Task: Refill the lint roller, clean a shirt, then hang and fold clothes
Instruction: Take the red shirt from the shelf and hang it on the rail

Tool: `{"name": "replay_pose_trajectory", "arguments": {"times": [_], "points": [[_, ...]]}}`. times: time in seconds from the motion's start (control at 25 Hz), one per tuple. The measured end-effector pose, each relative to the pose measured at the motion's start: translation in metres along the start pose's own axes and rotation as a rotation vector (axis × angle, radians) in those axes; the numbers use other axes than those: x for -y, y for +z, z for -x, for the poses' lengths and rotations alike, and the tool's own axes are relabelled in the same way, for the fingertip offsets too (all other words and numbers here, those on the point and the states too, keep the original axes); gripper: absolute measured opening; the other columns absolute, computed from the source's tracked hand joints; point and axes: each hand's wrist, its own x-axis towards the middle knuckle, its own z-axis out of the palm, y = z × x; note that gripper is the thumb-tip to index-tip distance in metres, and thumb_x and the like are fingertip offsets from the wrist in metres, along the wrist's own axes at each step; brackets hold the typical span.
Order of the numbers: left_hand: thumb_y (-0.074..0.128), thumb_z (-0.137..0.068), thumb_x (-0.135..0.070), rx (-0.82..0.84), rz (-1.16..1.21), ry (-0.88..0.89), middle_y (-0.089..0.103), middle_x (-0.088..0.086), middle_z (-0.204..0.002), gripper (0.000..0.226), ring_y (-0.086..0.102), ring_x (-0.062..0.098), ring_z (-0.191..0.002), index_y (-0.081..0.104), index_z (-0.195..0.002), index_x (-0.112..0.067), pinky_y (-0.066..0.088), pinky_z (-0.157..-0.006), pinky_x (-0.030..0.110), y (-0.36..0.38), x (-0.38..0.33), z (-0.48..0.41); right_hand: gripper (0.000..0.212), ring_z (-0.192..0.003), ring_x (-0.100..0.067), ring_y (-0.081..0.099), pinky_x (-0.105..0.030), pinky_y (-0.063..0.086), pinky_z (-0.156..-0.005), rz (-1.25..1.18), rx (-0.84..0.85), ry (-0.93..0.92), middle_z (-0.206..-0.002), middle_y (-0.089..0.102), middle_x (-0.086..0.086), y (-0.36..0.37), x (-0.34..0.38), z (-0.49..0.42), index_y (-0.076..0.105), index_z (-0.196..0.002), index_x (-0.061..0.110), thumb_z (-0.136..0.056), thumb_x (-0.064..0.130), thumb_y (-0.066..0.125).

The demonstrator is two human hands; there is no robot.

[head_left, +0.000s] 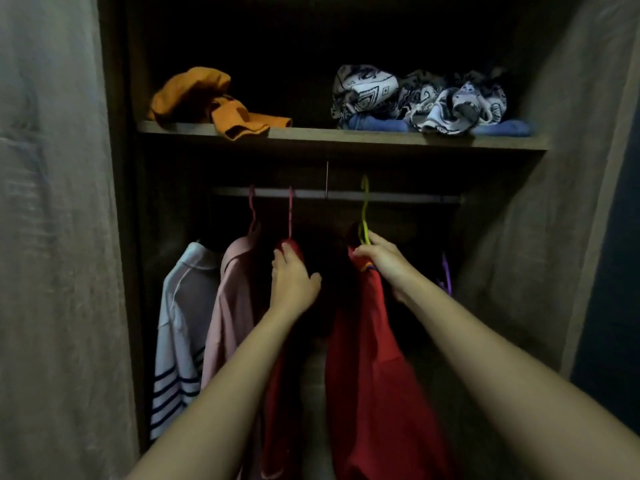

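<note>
Starting at the right grip (375, 254), fingers and thumb are seen clamped round the neck of the yellow-green hanger (364, 209), just above the collar of the red shirt (367, 358). The shirt is carried on that hanger and hangs down below the wrist. The hook appears to be looped over the rail (398, 196), a little right of the rail's middle, though this is hard to confirm in the dim light.

The left grip (294, 275) is spread apart, with straight fingers laid against the top of a dark red garment (277, 410) that is hung from a pink hanger (290, 209). That garment seems to be held toward the rail's left end so that a gap is kept.

Further left, a pink shirt (232, 306) and a striped white shirt (183, 323) are hung. A purple hanger (445, 275) is glimpsed near the rail's right end. On the shelf (311, 135) above, an orange garment (204, 98) is bunched at the left end and patterned cloth (415, 95) at the right.

Trouble is likeliest if the hanger is released before the hook is fully seated, since the shirt would then be dropped. The shirt could also be slid off one shoulder of the hanger if it is tugged sideways. A hard push from the left could unhook the neighbouring garment.
</note>
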Motion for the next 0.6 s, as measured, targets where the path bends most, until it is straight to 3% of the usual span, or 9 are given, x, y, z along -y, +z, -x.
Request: {"name": "replay_pose_trajectory", "arguments": {"times": [0.12, 0.24, 0.44, 0.6], "points": [[0.05, -0.083, 0.0, 0.089, 0.049, -0.017, 0.04, 0.027, -0.141, 0.075, 0.043, 0.04, -0.128, 0.013, -0.148, -0.003, 0.036, -0.105, 0.036, 0.007, 0.013, -0.02, 0.02, -0.06, -0.014, 0.048, -0.024, 0.037, -0.054, 0.039, -0.034, 0.011, -0.069, 0.053, -0.005, 0.005, 0.005, -0.034, 0.058, -0.078, 0.017, -0.079, 0.0, 0.048], [0.045, -0.081, 0.005, 0.073, 0.043, 0.034, 0.044, 0.023, -0.139, 0.075, 0.045, 0.037, -0.127, 0.016, -0.149, -0.008, 0.036, -0.103, 0.032, 0.009, 0.024, -0.031, 0.023, -0.052, -0.015, 0.043, -0.019, 0.033, -0.044, 0.09, -0.1, 0.08, -0.059, 0.047, -0.005, 0.007, 0.004, -0.065, 0.05, -0.061, 0.015, -0.081, 0.003, 0.048], [0.046, -0.081, 0.006, 0.07, 0.028, 0.103, 0.049, 0.021, -0.135, 0.08, 0.052, 0.034, -0.121, 0.013, -0.15, -0.016, 0.041, -0.095, 0.027, 0.007, 0.03, -0.032, 0.025, -0.058, -0.019, 0.047, -0.026, 0.035, -0.056, 0.16, -0.082, 0.165, -0.064, 0.051, -0.008, 0.013, -0.015, -0.103, 0.054, -0.065, 0.017, -0.088, 0.014, 0.046], [0.046, -0.079, 0.006, 0.087, -0.014, 0.11, 0.049, 0.02, -0.136, 0.08, 0.05, 0.034, -0.123, 0.013, -0.15, -0.013, 0.039, -0.095, 0.026, 0.01, 0.036, -0.036, 0.027, -0.058, -0.018, 0.046, -0.026, 0.033, -0.057, 0.152, -0.058, 0.189, -0.065, 0.05, -0.007, 0.011, -0.039, -0.108, 0.052, -0.067, 0.017, -0.09, 0.013, 0.04]]}}
